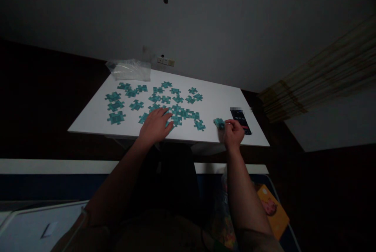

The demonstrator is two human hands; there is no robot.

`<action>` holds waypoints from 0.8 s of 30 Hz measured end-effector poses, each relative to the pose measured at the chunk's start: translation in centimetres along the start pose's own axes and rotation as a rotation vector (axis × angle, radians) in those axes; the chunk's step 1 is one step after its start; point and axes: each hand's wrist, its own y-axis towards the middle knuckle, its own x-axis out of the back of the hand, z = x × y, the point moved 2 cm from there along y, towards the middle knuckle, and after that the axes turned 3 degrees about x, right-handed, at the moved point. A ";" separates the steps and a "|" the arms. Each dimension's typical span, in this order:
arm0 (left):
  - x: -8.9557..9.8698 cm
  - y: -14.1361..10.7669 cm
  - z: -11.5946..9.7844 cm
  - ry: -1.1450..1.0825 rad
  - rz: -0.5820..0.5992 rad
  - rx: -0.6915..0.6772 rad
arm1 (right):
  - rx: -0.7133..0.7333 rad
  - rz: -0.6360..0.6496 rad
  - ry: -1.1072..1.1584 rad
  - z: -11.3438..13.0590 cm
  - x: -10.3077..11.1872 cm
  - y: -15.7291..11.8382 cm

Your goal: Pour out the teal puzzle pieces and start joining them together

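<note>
Teal puzzle pieces (116,117) lie spread over a white table (202,136). Near the front edge, my left hand (156,123) rests with fingers spread over several pieces and partly hides them. Just beyond its fingertips, a cluster of puzzle pieces (182,113) lies close together, some seemingly joined. My right hand (233,131) is closed, its fingertips pinching the edge of a teal puzzle piece (219,123) low over the tabletop. Whether other pieces lie under that one is too dark to tell. A single puzzle piece (199,125) lies between the hands.
Beside my right hand lies a lit phone (242,122). A clear plastic bag (131,70) sits at the table's back left corner. Behind the table stands a wall with sockets (166,61). An orange box (274,213) is at the lower right, near my right forearm.
</note>
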 end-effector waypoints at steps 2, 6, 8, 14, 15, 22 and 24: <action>0.0 0.0 0.0 0.005 0.002 -0.001 | 0.004 -0.002 0.010 -0.1 0.0 0.0; -0.1 0.0 0.1 0.004 -0.017 -0.011 | 0.013 0.024 0.010 -0.2 -0.1 0.1; -0.1 0.0 0.1 0.003 -0.020 -0.015 | 0.015 0.042 0.008 -0.3 -0.1 0.1; 0.0 0.0 0.1 -0.009 -0.008 -0.007 | -0.009 0.071 -0.028 -0.5 -0.1 -0.1; 0.0 0.0 0.1 -0.013 -0.010 -0.006 | -0.013 0.073 -0.027 -0.6 -0.1 -0.1; -0.1 0.0 0.1 -0.014 -0.014 0.004 | 0.005 0.109 -0.039 -0.6 -0.2 -0.2; -0.1 0.0 0.1 -0.014 -0.007 0.010 | 0.010 0.118 -0.049 -0.5 -0.2 -0.2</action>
